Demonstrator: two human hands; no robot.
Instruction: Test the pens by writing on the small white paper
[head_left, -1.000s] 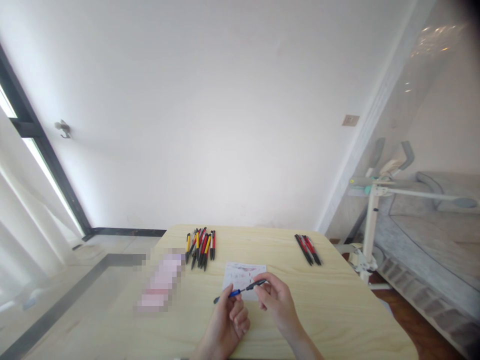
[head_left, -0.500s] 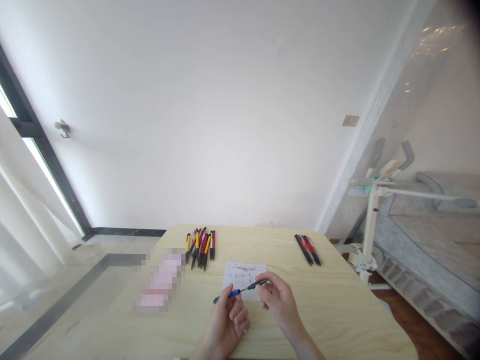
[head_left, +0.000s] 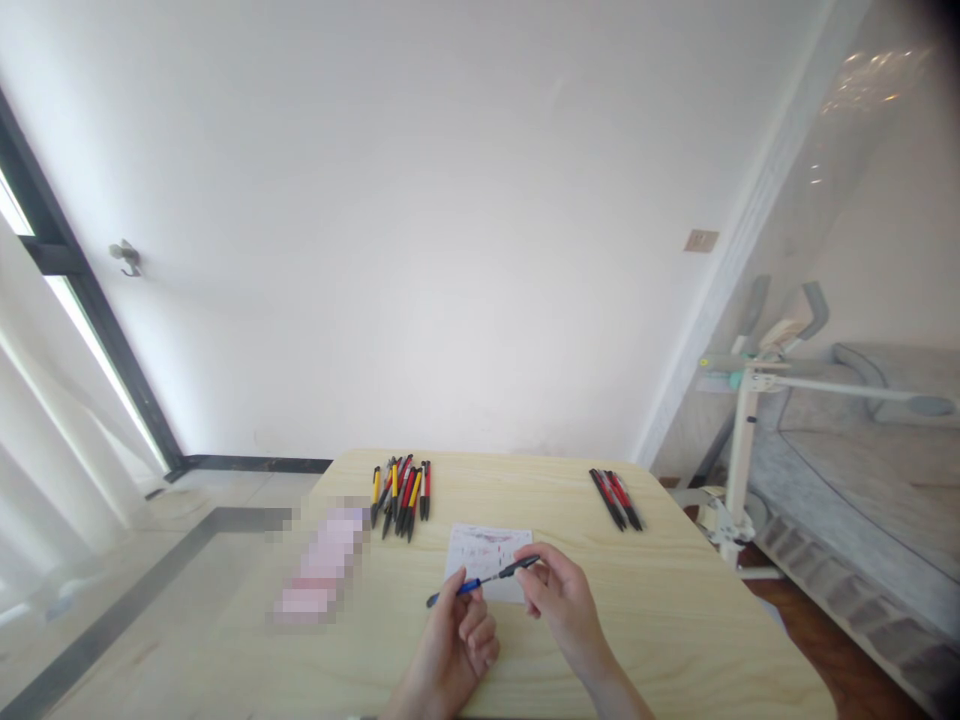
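Note:
A blue and black pen (head_left: 480, 581) is held level between both hands, just above a small white paper slip (head_left: 486, 548) marked with red scribbles. My left hand (head_left: 459, 640) pinches the blue end with its fingers curled. The black end sits in the closed fingertips of my right hand (head_left: 559, 600). Both hands hover over the near middle of the light wooden table (head_left: 675, 620).
A pile of several yellow, red and black pens (head_left: 401, 492) lies at the table's far left. A smaller bunch of red and black pens (head_left: 615, 498) lies far right. A blurred pink patch (head_left: 321, 565) is on the left. A white stand (head_left: 739, 450) and grey bed are beyond the right edge.
The black end of the pen and my right hand have shifted slightly to the right. Everything else stays put.

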